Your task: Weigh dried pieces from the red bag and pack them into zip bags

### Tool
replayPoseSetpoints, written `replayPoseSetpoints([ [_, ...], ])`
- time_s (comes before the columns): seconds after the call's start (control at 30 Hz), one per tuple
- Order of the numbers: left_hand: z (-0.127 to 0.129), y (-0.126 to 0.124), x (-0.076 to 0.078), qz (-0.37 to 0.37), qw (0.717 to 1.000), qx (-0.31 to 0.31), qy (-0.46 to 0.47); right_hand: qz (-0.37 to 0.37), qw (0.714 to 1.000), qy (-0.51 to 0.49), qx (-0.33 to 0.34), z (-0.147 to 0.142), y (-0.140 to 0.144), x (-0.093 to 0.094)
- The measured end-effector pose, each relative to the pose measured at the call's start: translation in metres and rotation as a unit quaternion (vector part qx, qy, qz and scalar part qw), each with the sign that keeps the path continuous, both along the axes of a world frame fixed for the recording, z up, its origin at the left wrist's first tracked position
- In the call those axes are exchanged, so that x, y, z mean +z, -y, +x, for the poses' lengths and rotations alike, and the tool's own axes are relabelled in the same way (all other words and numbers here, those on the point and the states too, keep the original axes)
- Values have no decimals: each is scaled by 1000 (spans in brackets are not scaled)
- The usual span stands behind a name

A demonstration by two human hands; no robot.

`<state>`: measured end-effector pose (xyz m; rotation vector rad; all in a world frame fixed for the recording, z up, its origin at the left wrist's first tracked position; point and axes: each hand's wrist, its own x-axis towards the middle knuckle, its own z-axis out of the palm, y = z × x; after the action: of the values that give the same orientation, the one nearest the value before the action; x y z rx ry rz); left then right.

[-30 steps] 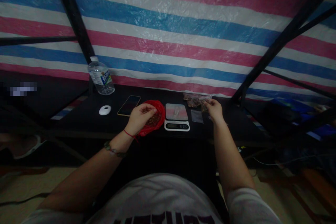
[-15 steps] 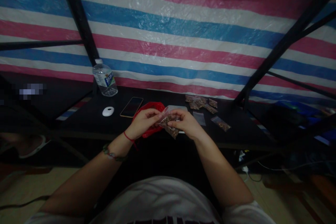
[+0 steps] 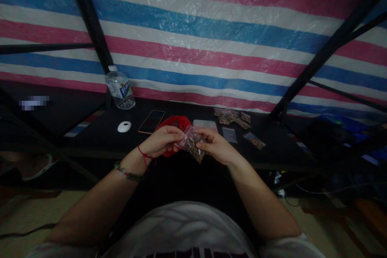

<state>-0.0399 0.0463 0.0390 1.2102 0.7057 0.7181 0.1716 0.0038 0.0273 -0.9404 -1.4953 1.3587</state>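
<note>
Since half a second ago, both hands have drawn slightly nearer the body, bag unchanged between them. Left hand (image 3: 160, 142) and right hand (image 3: 216, 146) each pinch a small clear bag (image 3: 192, 146) of brown bits, above the table's (image 3: 99, 139) near edge. Bottle (image 3: 120, 88) label unreadable. Behind: red bag (image 3: 175, 122), scale (image 3: 204, 124), phone (image 3: 151, 121), more filled bags (image 3: 231, 116).
</note>
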Motion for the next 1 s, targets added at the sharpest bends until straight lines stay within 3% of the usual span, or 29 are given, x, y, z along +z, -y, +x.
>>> replayPoseSetpoints([
  [0.13,4,1,1,-22,999,34,18,124,975,65,-173,5,-4,-8],
  [0.2,8,2,-1,-24,999,44,18,158,960,99,-208,3,-2,-8],
  [0.37,22,7,-15,41,998,54,-20,151,970,147,-124,-13,12,-5],
  [0.53,31,8,-26,122,988,40,-91,164,951,226,-131,-17,11,-12],
  [0.83,29,8,-18,154,979,-6,-135,72,987,143,-20,3,-6,-17],
  [0.93,31,11,-16,165,977,-20,-136,98,975,197,-39,6,-5,-16],
  [1.0,32,13,-17,167,975,-33,-143,150,951,266,-52,5,-3,-13],
])
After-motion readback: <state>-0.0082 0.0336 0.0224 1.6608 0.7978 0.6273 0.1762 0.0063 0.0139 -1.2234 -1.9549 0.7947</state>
